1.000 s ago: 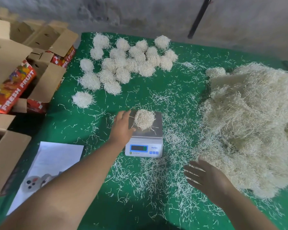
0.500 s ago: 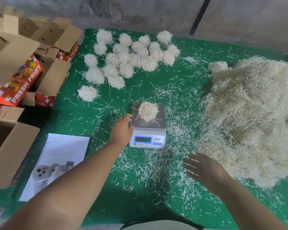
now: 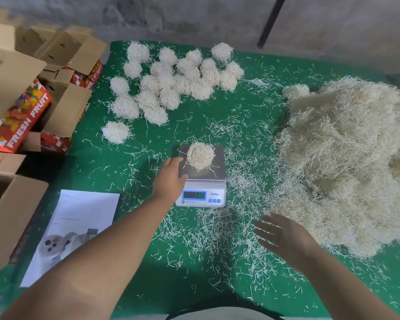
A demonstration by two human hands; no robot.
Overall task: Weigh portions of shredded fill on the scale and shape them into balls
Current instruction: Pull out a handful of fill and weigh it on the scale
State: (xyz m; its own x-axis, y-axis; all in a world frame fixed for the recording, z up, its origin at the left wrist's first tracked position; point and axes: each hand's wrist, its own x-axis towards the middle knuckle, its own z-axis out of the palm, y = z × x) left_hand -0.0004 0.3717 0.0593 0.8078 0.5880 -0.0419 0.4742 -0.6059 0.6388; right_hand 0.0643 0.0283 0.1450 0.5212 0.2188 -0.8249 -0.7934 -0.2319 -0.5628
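A small digital scale (image 3: 218,167) stands mid-table on the green cloth (image 3: 217,116), its display lit. One pale portion of shredded fill (image 3: 200,155) sits on its steel pan. My left hand (image 3: 170,179) rests at the scale's left edge, fingers relaxed, just short of the portion. My right hand (image 3: 284,236) hovers open, fingers spread, beside the big heap of loose fill (image 3: 346,162) on the right. Several finished balls (image 3: 176,82) lie clustered at the far left of the cloth.
Open cardboard fruit boxes (image 3: 26,105) crowd the left edge, with another box (image 3: 7,213) nearer me. A printed sheet (image 3: 79,222) lies at front left. Loose strands litter the cloth around the scale. A dark pole (image 3: 269,21) leans on the back wall.
My left hand has drawn back slightly from the portion to the scale's left edge. My right hand stays open near the heap. The view has shifted a little.
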